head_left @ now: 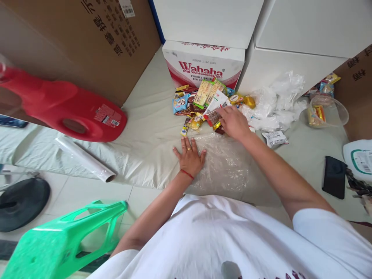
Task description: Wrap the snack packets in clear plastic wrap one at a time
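My left hand [189,157] lies flat with fingers spread on a clear plastic bag [226,164] spread over the white floor sheet [145,131]. My right hand [232,122] reaches forward into a pile of small snack packets [197,102], its fingers curled on a white and red packet [214,108] at the pile's near edge. The pile lies in front of a Wahaha carton [203,64].
A red jug [66,106] lies on its side at left by a big cardboard box [87,35]. A film roll [84,159], green stool [61,240], crumpled plastic [276,102], clear bowl [327,112], loose packet [274,138] and black phone [334,176] surround me.
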Available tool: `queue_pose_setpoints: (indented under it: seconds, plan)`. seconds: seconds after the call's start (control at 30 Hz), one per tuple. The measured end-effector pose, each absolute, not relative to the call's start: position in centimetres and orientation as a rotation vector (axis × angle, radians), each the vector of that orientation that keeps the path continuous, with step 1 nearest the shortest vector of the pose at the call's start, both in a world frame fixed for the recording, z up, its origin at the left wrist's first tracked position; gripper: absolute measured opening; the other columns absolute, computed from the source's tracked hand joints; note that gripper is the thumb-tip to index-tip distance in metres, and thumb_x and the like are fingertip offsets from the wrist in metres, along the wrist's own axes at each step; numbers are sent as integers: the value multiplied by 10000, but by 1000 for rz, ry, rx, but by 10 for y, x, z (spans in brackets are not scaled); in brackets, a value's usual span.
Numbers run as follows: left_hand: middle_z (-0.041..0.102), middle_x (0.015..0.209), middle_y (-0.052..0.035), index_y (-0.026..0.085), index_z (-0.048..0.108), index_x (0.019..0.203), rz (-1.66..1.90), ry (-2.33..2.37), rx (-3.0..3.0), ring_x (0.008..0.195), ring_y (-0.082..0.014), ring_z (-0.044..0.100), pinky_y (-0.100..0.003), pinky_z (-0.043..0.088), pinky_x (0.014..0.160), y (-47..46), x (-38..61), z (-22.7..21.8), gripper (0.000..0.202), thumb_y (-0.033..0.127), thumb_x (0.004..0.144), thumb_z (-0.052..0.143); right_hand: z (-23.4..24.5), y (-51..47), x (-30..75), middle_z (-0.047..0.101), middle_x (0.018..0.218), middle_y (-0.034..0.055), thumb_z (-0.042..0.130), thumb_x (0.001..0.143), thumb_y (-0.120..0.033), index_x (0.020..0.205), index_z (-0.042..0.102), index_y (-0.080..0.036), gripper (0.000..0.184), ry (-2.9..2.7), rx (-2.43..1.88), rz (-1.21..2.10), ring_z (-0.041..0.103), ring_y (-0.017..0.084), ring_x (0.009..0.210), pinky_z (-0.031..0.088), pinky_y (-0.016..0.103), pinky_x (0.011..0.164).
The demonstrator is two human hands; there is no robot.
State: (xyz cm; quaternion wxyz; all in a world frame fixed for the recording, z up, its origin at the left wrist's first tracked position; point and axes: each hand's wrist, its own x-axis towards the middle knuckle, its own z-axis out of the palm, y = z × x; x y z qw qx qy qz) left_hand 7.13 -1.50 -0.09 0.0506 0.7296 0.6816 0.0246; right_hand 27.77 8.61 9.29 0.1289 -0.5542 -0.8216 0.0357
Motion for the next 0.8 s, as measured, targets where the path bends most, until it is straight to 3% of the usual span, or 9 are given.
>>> queue_pose_setpoints:
  seconds: [0.07,0.17,0.27,0.43,0.53,0.6,0.67,0.8]
  plan:
    - [189,1721,-269,59,285,1637,73,2082,2206,1630,-384,103,-804,117,1192,-15,71,-1,792,578,1041,241,83,128,276,640,1390,202,599,945,-192,1464,557,-93,530,-2477,-1572,32,484,357,1318,365,507,1100]
    - [191,1724,-262,81,285,1642,65,2096,2179,1623,-402,119,-809,117,1186,-15,71,0,787,585,1040,247,75,157,278,707,1189,163,685,893,-223,1230,715,-121,353,-2559,-1569,30,488,367,1266,346,532,1119]
    - [187,1725,-264,87,279,1647,64,2090,2173,1615,-420,134,-811,108,1186,-16,71,1,789,589,1038,255,91,149,296,684,1075,117,629,952,-300,1060,755,-181,204,-2442,-1544,33,518,338,1179,413,499,1032]
    - [202,1722,-264,87,282,1646,86,2061,2170,1612,-420,143,-810,102,1188,-16,71,3,751,541,1050,234,127,89,326,628,985,64,499,1047,-417,1047,719,-195,313,-2173,-1303,386,585,215,898,461,358,820]
    - [214,1723,-252,100,306,1640,90,2067,2160,1611,-406,161,-801,104,1196,-16,69,4,699,481,1061,219,111,42,313,636,896,53,466,1069,-403,990,716,-183,342,-2351,-1136,753,584,192,848,450,319,782]
    - [225,1723,-240,112,321,1637,95,2072,2158,1611,-393,170,-794,110,1201,-15,68,4,671,447,1066,210,88,15,295,656,925,85,470,1064,-339,1024,733,-167,317,-2497,-1184,823,585,211,893,450,335,811]
    - [240,1723,-226,125,330,1635,101,2075,2150,1612,-380,177,-787,116,1206,-15,68,5,651,418,1069,201,66,-6,279,681,1049,137,481,1051,-285,1105,747,-160,300,-2544,-1417,643,572,262,1014,446,387,885]
    - [248,1726,-207,137,331,1637,128,2076,2126,1616,-362,181,-769,110,1222,-15,70,7,644,406,1068,197,40,-35,263,622,1401,154,500,1051,-366,1360,679,-199,395,-2447,-1549,351,466,335,1305,396,495,1077]
